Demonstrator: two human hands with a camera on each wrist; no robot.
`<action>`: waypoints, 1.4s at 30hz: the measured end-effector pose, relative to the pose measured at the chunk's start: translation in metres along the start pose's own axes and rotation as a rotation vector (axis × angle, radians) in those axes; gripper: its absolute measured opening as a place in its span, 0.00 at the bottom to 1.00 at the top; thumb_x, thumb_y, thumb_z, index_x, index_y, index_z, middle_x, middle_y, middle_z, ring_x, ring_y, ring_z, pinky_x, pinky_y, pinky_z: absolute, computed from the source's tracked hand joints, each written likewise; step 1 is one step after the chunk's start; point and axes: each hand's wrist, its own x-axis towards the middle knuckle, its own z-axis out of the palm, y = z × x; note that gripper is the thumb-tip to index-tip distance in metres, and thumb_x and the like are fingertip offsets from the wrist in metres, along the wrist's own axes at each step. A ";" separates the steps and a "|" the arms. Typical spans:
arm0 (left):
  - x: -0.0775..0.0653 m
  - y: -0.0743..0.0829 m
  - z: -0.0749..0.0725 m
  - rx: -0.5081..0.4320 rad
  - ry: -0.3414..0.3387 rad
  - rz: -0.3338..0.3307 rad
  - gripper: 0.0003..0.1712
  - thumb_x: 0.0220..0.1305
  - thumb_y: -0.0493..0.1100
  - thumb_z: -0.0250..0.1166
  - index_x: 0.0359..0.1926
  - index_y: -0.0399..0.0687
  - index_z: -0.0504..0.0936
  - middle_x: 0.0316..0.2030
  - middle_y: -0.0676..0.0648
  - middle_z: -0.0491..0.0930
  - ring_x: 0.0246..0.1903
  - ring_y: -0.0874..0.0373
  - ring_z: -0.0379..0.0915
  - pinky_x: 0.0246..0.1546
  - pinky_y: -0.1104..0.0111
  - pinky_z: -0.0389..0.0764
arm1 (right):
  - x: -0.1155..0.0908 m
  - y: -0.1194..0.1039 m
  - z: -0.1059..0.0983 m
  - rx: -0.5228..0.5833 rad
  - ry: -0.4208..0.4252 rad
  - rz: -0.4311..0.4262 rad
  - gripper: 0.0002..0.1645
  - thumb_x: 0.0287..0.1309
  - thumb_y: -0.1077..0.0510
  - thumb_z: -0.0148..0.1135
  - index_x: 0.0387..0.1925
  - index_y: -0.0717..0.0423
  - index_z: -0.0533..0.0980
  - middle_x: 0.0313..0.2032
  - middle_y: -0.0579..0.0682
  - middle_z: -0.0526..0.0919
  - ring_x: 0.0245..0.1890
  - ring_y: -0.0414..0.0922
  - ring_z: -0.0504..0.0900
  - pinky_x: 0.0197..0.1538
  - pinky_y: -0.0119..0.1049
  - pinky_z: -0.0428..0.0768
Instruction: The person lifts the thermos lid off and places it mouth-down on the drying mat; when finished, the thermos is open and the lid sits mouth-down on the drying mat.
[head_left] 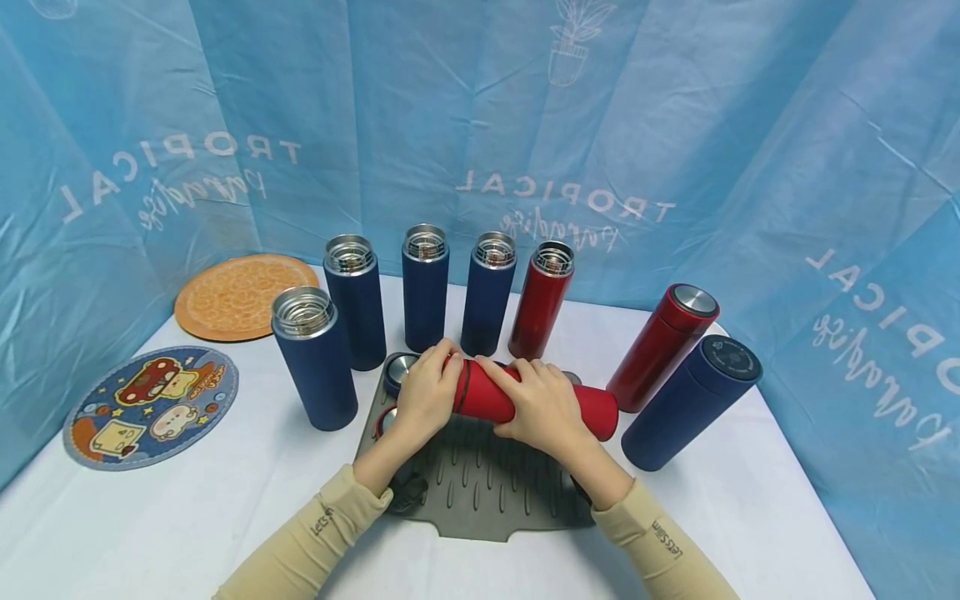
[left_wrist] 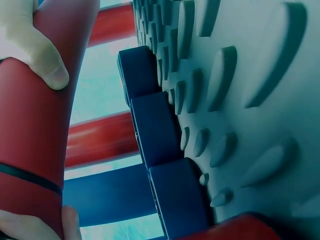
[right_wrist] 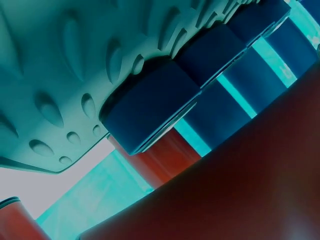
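Observation:
A red thermos bottle (head_left: 598,412) is held lying sideways above a grey ridged mat (head_left: 480,508). My left hand (head_left: 426,396) grips its capped left end, beside the dark ring around it. My right hand (head_left: 542,408) wraps over the body. The same bottle (left_wrist: 35,120) fills the left side of the left wrist view, and its body (right_wrist: 250,195) crosses the right wrist view. Several blue lids (left_wrist: 155,130) sit in a row along the mat's far edge, with a red lid (left_wrist: 240,229) nearby. The bottle and hands hide part of the mat in the head view.
Several blue bottles without lids (head_left: 318,375) stand behind and left of the mat, beside a lidless red bottle (head_left: 542,308). At right stand a lidded red bottle (head_left: 660,350) and a lidded blue bottle (head_left: 686,404). An orange round mat (head_left: 243,296) and a cartoon mat (head_left: 153,404) lie left.

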 end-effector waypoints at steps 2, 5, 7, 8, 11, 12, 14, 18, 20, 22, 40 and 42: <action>0.001 0.000 0.000 0.000 -0.003 -0.008 0.11 0.66 0.45 0.47 0.35 0.48 0.75 0.35 0.44 0.79 0.34 0.50 0.75 0.32 0.55 0.73 | 0.000 0.000 0.000 -0.002 0.002 -0.003 0.62 0.17 0.39 0.79 0.63 0.38 0.63 0.39 0.54 0.79 0.34 0.49 0.78 0.37 0.43 0.79; 0.001 0.000 0.000 -0.006 -0.013 -0.024 0.11 0.66 0.45 0.47 0.35 0.48 0.75 0.35 0.44 0.79 0.34 0.50 0.74 0.31 0.56 0.73 | 0.001 0.001 0.000 -0.010 0.001 -0.008 0.61 0.18 0.39 0.79 0.63 0.39 0.63 0.39 0.54 0.79 0.34 0.49 0.79 0.37 0.43 0.78; 0.001 0.001 0.000 -0.007 -0.019 -0.034 0.12 0.66 0.46 0.46 0.35 0.48 0.75 0.35 0.44 0.79 0.34 0.50 0.74 0.31 0.56 0.73 | 0.001 0.001 0.001 -0.014 -0.003 -0.010 0.61 0.18 0.39 0.79 0.64 0.39 0.63 0.39 0.54 0.79 0.34 0.49 0.79 0.37 0.43 0.78; 0.001 0.001 0.000 -0.008 -0.021 -0.038 0.12 0.67 0.46 0.46 0.35 0.48 0.75 0.35 0.44 0.79 0.34 0.50 0.74 0.32 0.56 0.73 | 0.001 0.001 0.001 -0.015 -0.003 -0.010 0.62 0.18 0.39 0.79 0.64 0.39 0.63 0.39 0.54 0.79 0.34 0.49 0.79 0.37 0.43 0.78; 0.002 0.000 0.000 -0.005 -0.026 -0.050 0.12 0.66 0.46 0.46 0.35 0.48 0.75 0.35 0.44 0.79 0.34 0.50 0.74 0.33 0.55 0.73 | 0.001 0.001 0.001 -0.012 -0.005 -0.014 0.62 0.18 0.39 0.79 0.64 0.39 0.63 0.38 0.54 0.79 0.34 0.49 0.79 0.38 0.43 0.78; 0.002 0.000 0.000 -0.004 -0.027 -0.053 0.12 0.66 0.46 0.46 0.35 0.48 0.75 0.35 0.44 0.79 0.34 0.49 0.74 0.33 0.55 0.73 | 0.001 0.000 0.001 -0.011 -0.004 -0.016 0.62 0.18 0.39 0.79 0.64 0.39 0.63 0.38 0.54 0.79 0.34 0.49 0.79 0.38 0.43 0.78; 0.002 0.000 0.000 -0.001 -0.028 -0.054 0.12 0.66 0.45 0.46 0.35 0.47 0.75 0.35 0.43 0.79 0.34 0.50 0.74 0.33 0.55 0.73 | 0.001 0.000 0.001 -0.011 -0.002 -0.018 0.62 0.18 0.39 0.79 0.64 0.39 0.63 0.38 0.54 0.79 0.34 0.49 0.79 0.38 0.43 0.79; 0.003 -0.001 0.000 0.000 -0.032 -0.061 0.12 0.66 0.45 0.46 0.35 0.47 0.75 0.34 0.43 0.79 0.33 0.50 0.73 0.33 0.56 0.73 | 0.000 -0.001 0.002 -0.017 -0.002 -0.016 0.62 0.18 0.40 0.79 0.64 0.39 0.63 0.39 0.54 0.79 0.34 0.49 0.79 0.38 0.43 0.78; 0.003 -0.001 0.000 0.005 -0.037 -0.065 0.12 0.66 0.45 0.46 0.34 0.47 0.75 0.33 0.43 0.79 0.33 0.50 0.73 0.32 0.56 0.72 | 0.000 -0.001 0.002 -0.017 -0.006 -0.013 0.63 0.18 0.40 0.80 0.64 0.40 0.62 0.39 0.54 0.79 0.34 0.50 0.79 0.39 0.43 0.78; 0.004 -0.001 0.000 0.007 -0.045 -0.075 0.12 0.66 0.45 0.46 0.33 0.48 0.74 0.32 0.43 0.79 0.32 0.50 0.73 0.32 0.57 0.72 | 0.000 -0.001 0.003 -0.016 -0.013 -0.011 0.63 0.18 0.40 0.80 0.64 0.40 0.62 0.40 0.54 0.79 0.35 0.50 0.79 0.39 0.44 0.78; -0.005 -0.010 -0.002 -0.069 -0.154 0.124 0.22 0.65 0.51 0.53 0.56 0.46 0.70 0.52 0.42 0.72 0.43 0.48 0.74 0.40 0.57 0.79 | 0.002 0.009 -0.013 0.001 -0.123 0.020 0.60 0.19 0.39 0.79 0.63 0.38 0.63 0.41 0.52 0.79 0.37 0.49 0.79 0.42 0.44 0.78; -0.006 -0.013 0.000 -0.055 -0.136 0.171 0.22 0.64 0.50 0.54 0.56 0.45 0.70 0.51 0.42 0.72 0.42 0.48 0.74 0.39 0.57 0.80 | 0.002 0.010 -0.014 0.003 -0.121 0.021 0.61 0.19 0.39 0.79 0.64 0.37 0.63 0.41 0.52 0.79 0.38 0.49 0.79 0.42 0.45 0.77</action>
